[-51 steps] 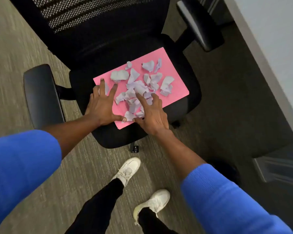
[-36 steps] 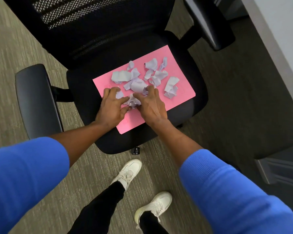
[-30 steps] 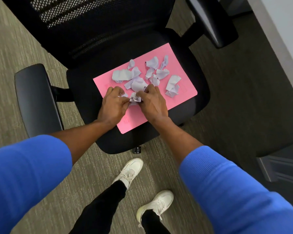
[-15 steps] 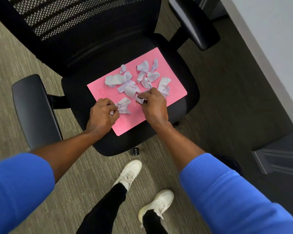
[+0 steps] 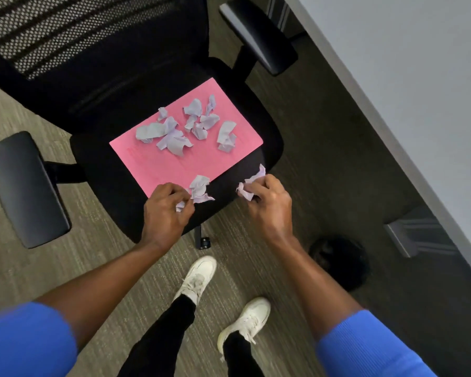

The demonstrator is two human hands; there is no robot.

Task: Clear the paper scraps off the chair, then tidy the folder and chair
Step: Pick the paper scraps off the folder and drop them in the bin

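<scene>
A pink folder [image 5: 169,161] lies flat on the seat of a black office chair [image 5: 104,170]. Several pale lilac paper scraps [image 5: 174,137] are scattered over the folder's far half. My left hand [image 5: 165,213] hovers over the seat's front edge, fingers closed on a bunch of scraps [image 5: 200,187] that stick out past the thumb. My right hand [image 5: 269,202] is just off the seat's front right corner, closed on more crumpled scraps [image 5: 252,182].
The chair's armrests stand at the left [image 5: 25,189] and at the far right [image 5: 259,34]. A grey desk top [image 5: 405,77] runs along the right. A dark round bin [image 5: 340,262] sits on the carpet under my right forearm. My feet in white shoes [image 5: 199,278] stand before the chair.
Both hands gathered scraps on the folder's near half, closed on them and drew back towards me, off the folder. The near half of the folder now shows bare pink.
</scene>
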